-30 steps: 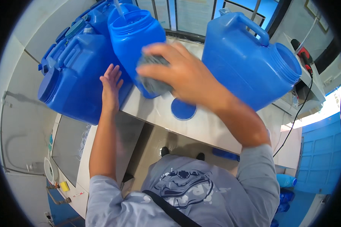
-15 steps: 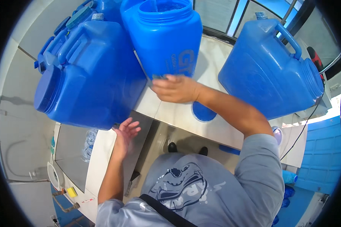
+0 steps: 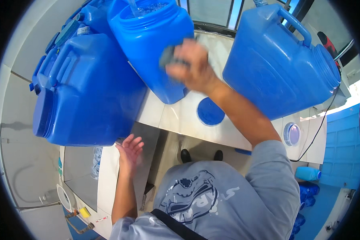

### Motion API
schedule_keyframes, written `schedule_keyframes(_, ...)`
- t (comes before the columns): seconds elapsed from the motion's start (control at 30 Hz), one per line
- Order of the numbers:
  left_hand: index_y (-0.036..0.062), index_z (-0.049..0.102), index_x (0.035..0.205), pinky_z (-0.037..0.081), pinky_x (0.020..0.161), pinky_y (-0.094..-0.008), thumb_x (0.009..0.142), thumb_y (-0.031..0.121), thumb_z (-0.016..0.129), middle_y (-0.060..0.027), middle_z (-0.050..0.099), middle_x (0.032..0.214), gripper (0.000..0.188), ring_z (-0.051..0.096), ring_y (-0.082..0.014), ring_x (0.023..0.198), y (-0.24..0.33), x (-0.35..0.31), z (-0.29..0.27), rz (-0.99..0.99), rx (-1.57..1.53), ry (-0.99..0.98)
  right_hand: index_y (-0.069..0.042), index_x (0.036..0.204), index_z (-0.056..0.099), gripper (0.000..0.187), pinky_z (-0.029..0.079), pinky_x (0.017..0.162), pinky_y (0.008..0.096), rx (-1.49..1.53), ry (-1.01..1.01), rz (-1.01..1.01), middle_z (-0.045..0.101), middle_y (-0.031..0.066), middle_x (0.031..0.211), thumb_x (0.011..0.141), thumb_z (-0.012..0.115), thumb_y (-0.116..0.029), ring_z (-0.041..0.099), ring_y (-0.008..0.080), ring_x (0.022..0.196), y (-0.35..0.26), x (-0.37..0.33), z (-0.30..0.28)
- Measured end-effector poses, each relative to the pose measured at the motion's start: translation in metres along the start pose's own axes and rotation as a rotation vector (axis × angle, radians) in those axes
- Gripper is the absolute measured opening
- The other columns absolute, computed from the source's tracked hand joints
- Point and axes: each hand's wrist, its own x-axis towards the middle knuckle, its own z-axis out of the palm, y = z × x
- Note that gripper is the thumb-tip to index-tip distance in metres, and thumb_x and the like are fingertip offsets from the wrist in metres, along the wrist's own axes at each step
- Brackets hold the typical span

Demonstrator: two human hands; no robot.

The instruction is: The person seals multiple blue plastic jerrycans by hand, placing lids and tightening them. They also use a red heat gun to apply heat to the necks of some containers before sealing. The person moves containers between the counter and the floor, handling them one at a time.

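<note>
My right hand [image 3: 192,66], blurred by motion, grips a dark grey-green scouring pad [image 3: 169,57] against the front of an open blue water jug [image 3: 148,44]. A thin stream of water runs into that jug's wide mouth, where the surface ripples. Below a large capped blue jug [image 3: 92,92] on the left, my left hand [image 3: 130,151] is raised with its fingers apart, nothing in it. Its fingertips are close to the jug's lower corner; whether they touch, I cannot tell. A round blue lid [image 3: 210,111] lies on the counter under my right forearm.
Another blue jug [image 3: 282,64], uncapped, stands at the right. Near it a clear-white round lid [image 3: 292,134] and a black cable [image 3: 313,141] rest on the counter [image 3: 176,116]. More blue jugs [image 3: 96,18] crowd the back left. A yellow sponge [image 3: 84,212] sits lower left.
My right hand has moved up and slightly right across the middle jug with the pad. The view has shifted a little. My left hand stays open near the left jug.
</note>
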Motion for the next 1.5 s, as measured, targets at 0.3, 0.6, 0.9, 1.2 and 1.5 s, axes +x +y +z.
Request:
schedule_keyframes(0.3, -0.0008, 0.043, 0.145, 0.046, 0.106, -0.0381, 0.104, 0.034, 0.058, -0.0154, 0.060, 0.134, 0.056, 0.058, -0.0221, 0.123, 0.010, 0.023, 0.078, 0.254, 0.461, -0.358, -0.003, 0.126, 0.049, 0.027, 0.045, 0.093, 0.0330, 0.500, 0.410, 1.376, 0.056, 0.0110, 0.115, 0.107, 0.050, -0.023, 0.054, 0.0164, 0.104, -0.051, -0.033, 0.029)
schedule_keyframes(0.6, 0.0027, 0.045, 0.146, 0.031, 0.114, -0.0622, 0.077, 0.047, 0.081, -0.0268, 0.028, 0.160, 0.090, 0.027, -0.0487, 0.147, -0.012, 0.096, 0.247, 0.865, 1.356, -0.496, -0.003, 0.114, 0.062, 0.029, 0.052, 0.076, 0.0315, 0.713, -0.011, 1.162, 0.071, 0.0150, 0.105, 0.101, 0.060, -0.029, 0.066, 0.0160, 0.088, 0.082, 0.076, 0.004)
schedule_keyframes(0.9, 0.0037, 0.040, 0.143, 0.034, 0.110, -0.0589, 0.063, 0.040, 0.089, -0.0218, 0.036, 0.152, 0.101, 0.036, -0.0428, 0.138, 0.015, 0.079, 0.223, 0.517, 1.181, -0.381, -0.018, 0.142, 0.054, 0.050, 0.058, 0.089, 0.0440, -0.190, -1.128, 0.867, 0.071, 0.0138, 0.115, 0.093, 0.061, -0.022, 0.072, 0.0314, 0.104, 0.120, -0.039, 0.076)
schedule_keyframes(1.2, -0.0019, 0.049, 0.141, 0.035, 0.113, -0.0496, 0.055, 0.051, 0.093, -0.0231, 0.048, 0.139, 0.111, 0.046, -0.0410, 0.131, 0.249, 0.001, 0.139, 0.859, 1.079, -0.351, -0.014, 0.127, 0.065, 0.036, 0.058, 0.091, 0.0451, -0.214, -1.136, 1.159, 0.071, 0.0160, 0.118, 0.092, 0.059, -0.018, 0.071, 0.0333, 0.107, 0.088, -0.059, 0.056)
schedule_keyframes(1.5, 0.0128, 0.044, 0.156, 0.034, 0.118, -0.0431, 0.090, 0.053, 0.066, -0.0193, 0.042, 0.156, 0.080, 0.042, -0.0363, 0.144, 0.368, 0.098, 0.217, 0.887, 1.491, -0.164, -0.011, 0.093, 0.072, 0.017, 0.055, 0.080, 0.0437, 0.401, -1.099, 0.946, 0.069, 0.0122, 0.103, 0.086, 0.069, -0.026, 0.068, 0.0345, 0.092, -0.053, 0.023, -0.217)
